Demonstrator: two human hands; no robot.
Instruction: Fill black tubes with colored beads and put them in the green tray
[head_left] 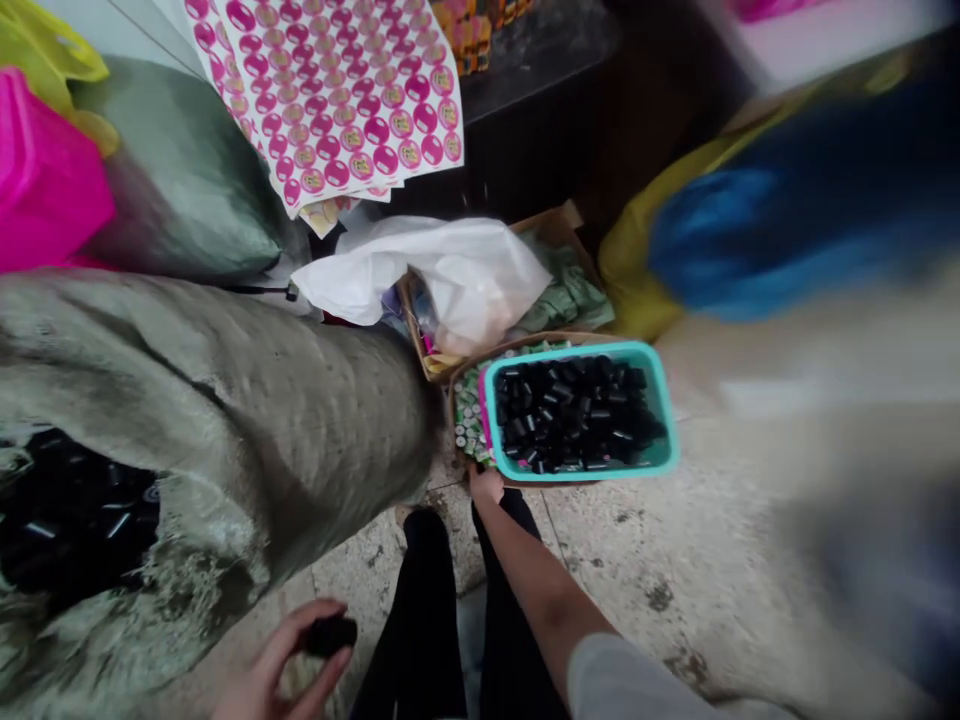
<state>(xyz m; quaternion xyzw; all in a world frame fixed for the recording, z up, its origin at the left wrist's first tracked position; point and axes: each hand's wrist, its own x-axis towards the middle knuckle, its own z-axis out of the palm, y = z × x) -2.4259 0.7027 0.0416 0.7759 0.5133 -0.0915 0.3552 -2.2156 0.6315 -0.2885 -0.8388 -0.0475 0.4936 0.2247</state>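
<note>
My left hand (289, 660) is low in the view, thumb and fingers closed around a small black cap (331, 635). Ahead of my legs, my right hand (487, 484) grips the near left corner of a cardboard box (452, 400); some of its fingers are hidden. Small green-and-white round pieces (469, 420) fill that box. On top of them rests a turquoise basket (667, 430) with many black caps (574, 410) in it. Along its left side shows a pink edge (484, 410).
A large woven sack (322, 400) lies at the left, its torn mouth showing black caps (75, 510). Sticker sheets (352, 90) hang at the top. Behind the basket is another carton with a white plastic bag (450, 270). A blurred blue bundle (720, 230) stands right.
</note>
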